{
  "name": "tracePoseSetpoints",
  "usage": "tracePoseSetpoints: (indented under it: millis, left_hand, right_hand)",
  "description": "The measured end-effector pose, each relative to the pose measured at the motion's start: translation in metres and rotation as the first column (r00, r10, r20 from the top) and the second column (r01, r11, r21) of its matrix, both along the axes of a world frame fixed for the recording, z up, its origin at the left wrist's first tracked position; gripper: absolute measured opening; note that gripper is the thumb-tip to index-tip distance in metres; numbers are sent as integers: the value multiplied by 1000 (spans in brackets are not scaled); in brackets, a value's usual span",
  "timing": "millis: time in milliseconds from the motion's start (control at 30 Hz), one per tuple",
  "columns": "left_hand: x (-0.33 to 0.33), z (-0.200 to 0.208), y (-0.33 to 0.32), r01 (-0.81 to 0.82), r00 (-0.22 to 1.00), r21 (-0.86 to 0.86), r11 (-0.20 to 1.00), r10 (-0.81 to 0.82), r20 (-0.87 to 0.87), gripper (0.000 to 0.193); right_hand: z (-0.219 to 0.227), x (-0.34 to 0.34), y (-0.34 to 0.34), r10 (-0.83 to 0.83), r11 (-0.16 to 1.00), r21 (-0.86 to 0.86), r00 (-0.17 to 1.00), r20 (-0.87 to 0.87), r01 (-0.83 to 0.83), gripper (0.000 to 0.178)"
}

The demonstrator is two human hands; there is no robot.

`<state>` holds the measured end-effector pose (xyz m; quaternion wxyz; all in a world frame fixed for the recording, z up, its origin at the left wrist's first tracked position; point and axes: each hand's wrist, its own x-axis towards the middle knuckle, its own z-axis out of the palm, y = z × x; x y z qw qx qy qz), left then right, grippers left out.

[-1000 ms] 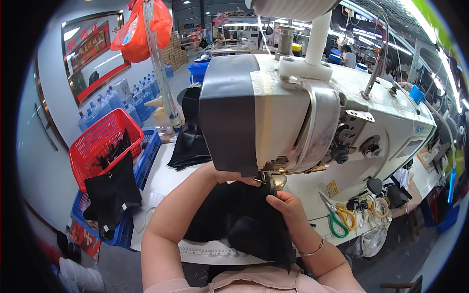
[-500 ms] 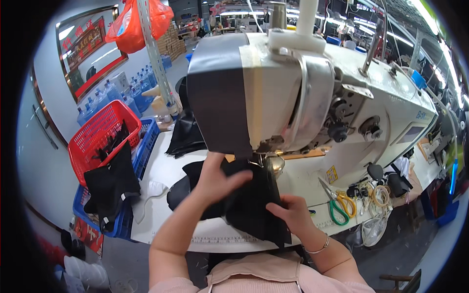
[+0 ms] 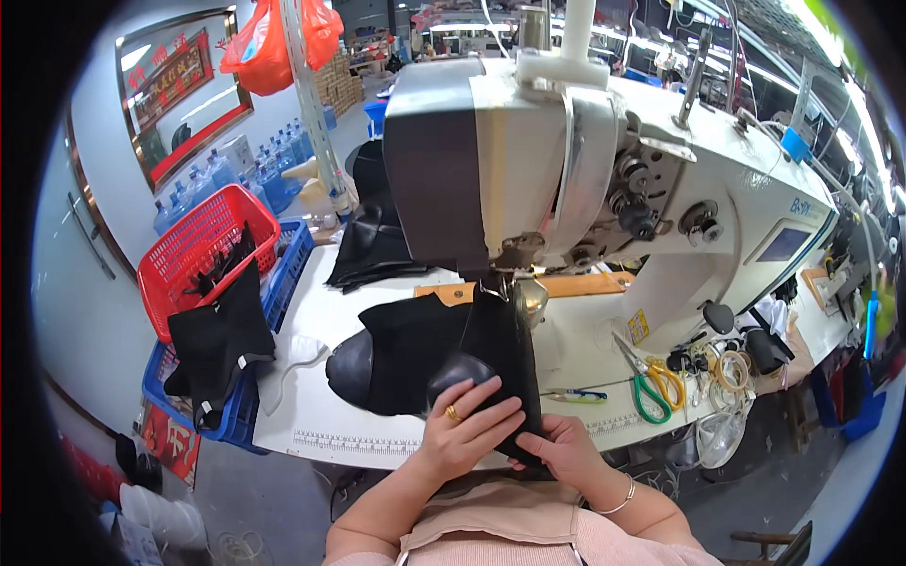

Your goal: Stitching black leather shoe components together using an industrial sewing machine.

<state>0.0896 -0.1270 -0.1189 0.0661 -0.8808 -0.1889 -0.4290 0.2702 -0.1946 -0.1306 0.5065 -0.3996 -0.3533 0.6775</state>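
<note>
A black fabric piece (image 3: 500, 354) runs from under the needle area of the white sewing machine (image 3: 528, 160) toward me. A shiny black rounded cap (image 3: 457, 373) sits on it. My left hand (image 3: 462, 426) lies over this piece beside the cap, its fingers stretched out. At the near right edge, my right hand (image 3: 563, 451) pinches the fabric between thumb and fingers. To the left, joined or overlapping, spreads more black fabric (image 3: 406, 344) with another shiny rounded cap (image 3: 350, 368). The machine head hides the far end of the cloth.
Green-and-yellow-handled scissors (image 3: 653, 391) and small snips (image 3: 576, 396) lie right of the cloth, near tape rolls (image 3: 732, 371). A stack of black pieces (image 3: 373, 247) rests behind left. Red (image 3: 151, 288) and blue baskets (image 3: 243, 415) stand at the left table edge.
My left hand has come back from near the needle toward me and now lies on the near part of the cloth. The right hand has moved slightly nearer me. The shiny cap is now uncovered.
</note>
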Motion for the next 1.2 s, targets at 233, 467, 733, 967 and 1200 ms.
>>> tracePoseSetpoints:
  millis: [233, 467, 733, 967, 1200]
  left_hand:
    - [1, 8, -7, -12, 999, 9, 1000, 13, -46, 27]
    - [-2, 4, -4, 24, 999, 1, 1000, -24, -24, 24]
    - [1, 10, -1, 30, 999, 16, 999, -29, -39, 22]
    - [5, 20, 5, 18, 997, 71, 997, -13, -75, 20]
    - [9, 27, 22, 10, 997, 135, 991, 1, -81, 21]
  right_hand:
    - [35, 34, 72, -835, 410, 909, 372, 405, -72, 32]
    - [46, 31, 107, -817, 419, 857, 287, 499, -298, 53]
    - [48, 29, 106, -858, 370, 868, 237, 456, -330, 52]
    - [43, 32, 109, -857, 366, 860, 232, 460, -355, 49]
    - [40, 34, 109, -852, 369, 864, 247, 462, -342, 50]
